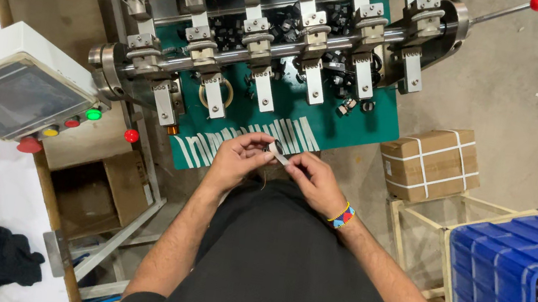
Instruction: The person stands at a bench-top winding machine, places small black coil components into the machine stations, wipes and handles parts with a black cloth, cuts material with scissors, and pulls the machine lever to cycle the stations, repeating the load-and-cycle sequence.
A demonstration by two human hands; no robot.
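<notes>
Two hands meet just in front of my body: my left hand (234, 159) pinches a small dark ring-shaped part (276, 148) between thumb and forefinger, and my right hand (314, 178) grips a short strip of white tape (280, 155) whose end touches that ring. Both sets of fingers are narrow, closed on what they hold. Just beyond my fingertips, more white strips (264, 138) lie in a row along the near edge of the green tabletop (349, 126), and farther off a winding machine (276, 47) stands with its row of clamps. I judge I am midway through wrapping the strip round the ring; the next move calls for keeping the tape taut and turning the ring steadily so it lies flat.
</notes>
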